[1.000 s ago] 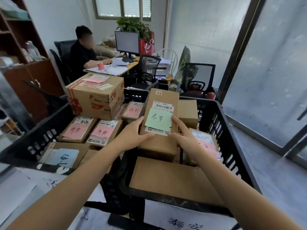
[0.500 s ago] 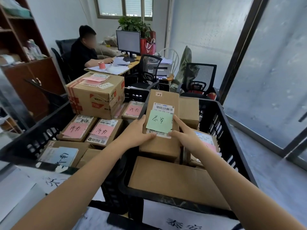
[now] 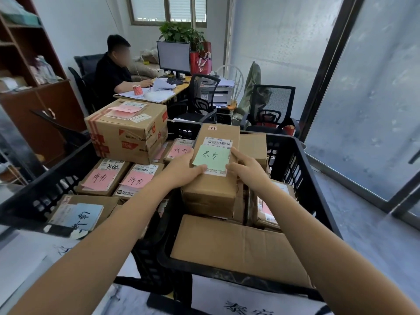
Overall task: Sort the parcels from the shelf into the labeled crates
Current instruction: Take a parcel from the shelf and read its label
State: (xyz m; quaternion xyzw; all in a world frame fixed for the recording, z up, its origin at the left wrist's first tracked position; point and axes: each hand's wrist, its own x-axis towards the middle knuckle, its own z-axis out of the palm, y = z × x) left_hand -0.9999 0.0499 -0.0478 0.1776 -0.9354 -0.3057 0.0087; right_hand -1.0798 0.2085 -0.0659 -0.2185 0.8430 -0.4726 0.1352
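A brown parcel (image 3: 211, 192) with a barcode label and a green handwritten note lies on top of other boxes in the right black crate (image 3: 293, 155). My left hand (image 3: 181, 170) grips its left side, thumb on top at the note's corner. At the parcel's right edge my right hand (image 3: 246, 169) holds it, one finger stretched along the top. The left black crate (image 3: 45, 178) holds several parcels with pink notes (image 3: 137, 179) and a large taped carton (image 3: 127, 130). A white paper label (image 3: 247, 311) hangs on the right crate's front.
A large flat carton (image 3: 238, 251) fills the near part of the right crate. Behind the crates a person sits at a desk (image 3: 159, 96) with a monitor, and office chairs (image 3: 270, 110) stand nearby. A wooden shelf (image 3: 27, 64) is at the left, glass doors at the right.
The parcel and both hands stay almost where they were on the right crate's stack; only the view has shifted a little.
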